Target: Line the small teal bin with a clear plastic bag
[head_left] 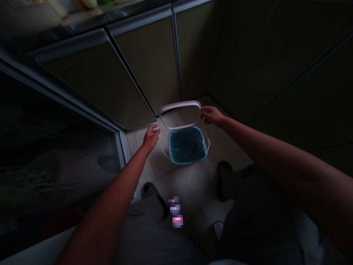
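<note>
On the tiled floor (168,180), your right hand (213,115) rests its fingers on the rim of one white lid (179,103), though you cannot tell how firm the grip is. Your left hand (151,138) stays open, touching nothing, just beside the lid. Below the lid stands one wastebin (187,145) lined in blue. One blurred item (175,211) lies between your two legs (149,230).

Beige floor tiles (176,184) carry a small square bin (184,162) lined with a blue bag (187,145), its white lid (179,103) raised at the back edge; nearer the person's feet lies a small purple-and-pink item (175,211), too blurred to name
</note>
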Tool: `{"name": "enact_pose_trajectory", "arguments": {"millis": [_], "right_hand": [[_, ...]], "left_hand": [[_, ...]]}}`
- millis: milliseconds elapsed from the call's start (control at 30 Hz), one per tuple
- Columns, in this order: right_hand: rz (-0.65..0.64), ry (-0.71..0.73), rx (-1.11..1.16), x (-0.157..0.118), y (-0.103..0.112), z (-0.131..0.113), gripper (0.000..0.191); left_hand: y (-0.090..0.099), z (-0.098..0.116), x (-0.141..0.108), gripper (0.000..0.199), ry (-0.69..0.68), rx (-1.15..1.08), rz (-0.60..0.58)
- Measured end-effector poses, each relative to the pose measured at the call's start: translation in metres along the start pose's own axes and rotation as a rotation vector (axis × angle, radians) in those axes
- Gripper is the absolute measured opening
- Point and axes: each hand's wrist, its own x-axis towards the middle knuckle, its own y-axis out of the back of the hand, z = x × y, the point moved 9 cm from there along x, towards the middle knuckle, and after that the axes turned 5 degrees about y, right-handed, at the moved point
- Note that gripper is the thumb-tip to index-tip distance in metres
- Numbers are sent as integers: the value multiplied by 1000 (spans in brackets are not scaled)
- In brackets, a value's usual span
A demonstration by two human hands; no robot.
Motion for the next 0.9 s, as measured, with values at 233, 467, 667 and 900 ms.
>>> {"name": "enact_pose_trajectory", "arguments": {"millis": [233,467,667,900], "right_hand": [[-222,-1,-419,-56,-11,23,30],[-579,87,-873,-117,-56,62,29],[-552,64,-964,-123,-60,67,30],[-532,270,-858,-98,-146,37,34]], "left_hand": [[-9,0,-34,43,-125,303,-75],[-51,-57,-93,93,-124,977,-529],[-47,-67,-96,94,-99,974,-544],[-52,-72,-99,96,-33,876,-547]]}}
